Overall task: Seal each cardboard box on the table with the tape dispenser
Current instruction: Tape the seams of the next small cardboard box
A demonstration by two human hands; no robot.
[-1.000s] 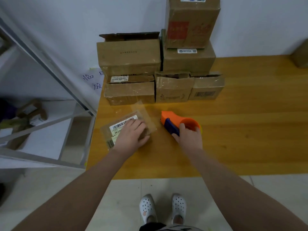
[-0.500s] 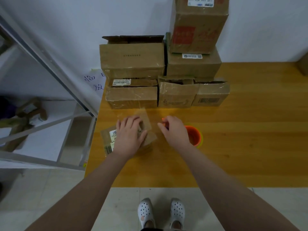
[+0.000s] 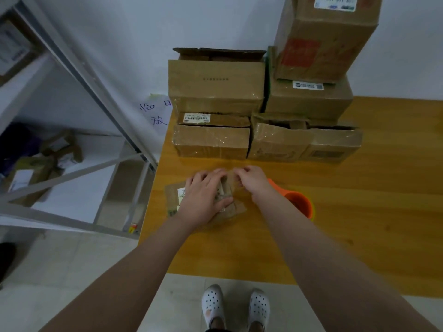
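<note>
A small flat cardboard box [image 3: 173, 202] with a barcode label lies near the left edge of the wooden table [image 3: 359, 224]. My left hand [image 3: 203, 200] presses flat on its top, fingers spread. My right hand [image 3: 254, 185] is at the box's far right edge, fingers curled and pinching a clear tape strip [image 3: 230, 174] that sticks up there. The orange tape dispenser [image 3: 299, 202] lies on the table just right of my right wrist, untouched and partly hidden by it.
Several cardboard boxes are stacked against the wall behind: an open-topped box [image 3: 215, 85] on a taped box [image 3: 211, 142], two low boxes [image 3: 275, 144] beside them, and a tall box [image 3: 323, 37] on top. A metal shelf rack [image 3: 72, 178] stands left of the table.
My right hand let go of the tape dispenser and moved left to the small box's far edge. The left hand stayed on the box. The camera moved closer.
</note>
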